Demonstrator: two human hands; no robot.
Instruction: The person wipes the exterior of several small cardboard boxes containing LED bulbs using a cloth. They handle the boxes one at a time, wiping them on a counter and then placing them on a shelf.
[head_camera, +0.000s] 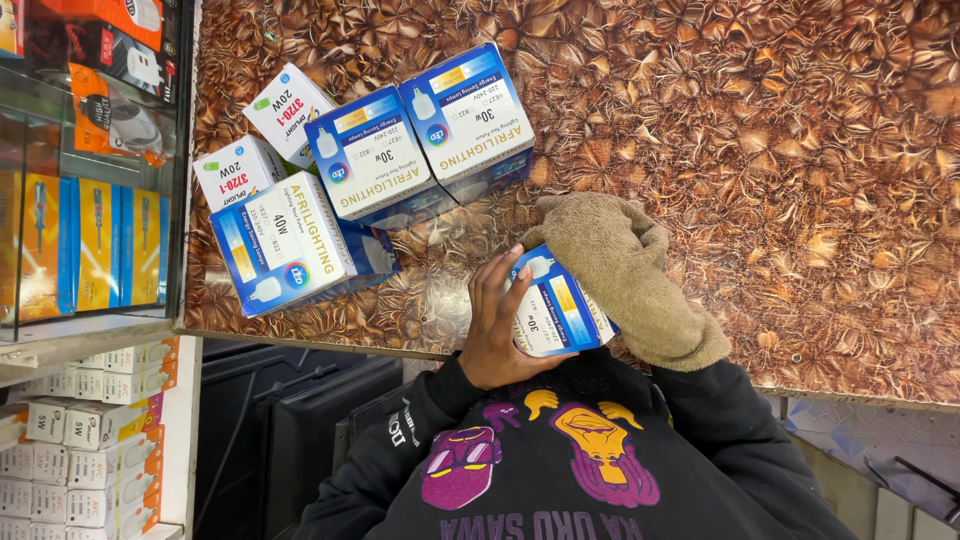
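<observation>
Scanning from the left edge of the frame, we see a glass display case (90, 200) holding yellow and blue packages and orange boxes, and under it, at lower left, shelves stacked with small white boxes (80, 450). Next comes the counter top (780, 150), a brown surface with a leaf pattern that fills the upper and right part of the frame. On its left end lie five boxes close together: two small white boxes (236, 172) with red print, one at upper left and one just below it, then a large blue and white bulb box (290, 243) lying flat near the counter's front edge, and to its right two more blue and white bulb boxes (420, 140) side by side and touching. Near the bottom centre, at the counter's front edge, we hold a smaller blue and white bulb box (548, 305) between both hands. Our bare hand (497, 320), on the left of the frame, has its fingers curled against the box's side with the fingertips pressed on its top face. Our other hand (620, 270), on the right of the frame, wears a thick tan glove and lies over the box's far end, closed round it. Below the hands our black sweatshirt (560, 470) with purple and yellow print fills the lower middle.
</observation>
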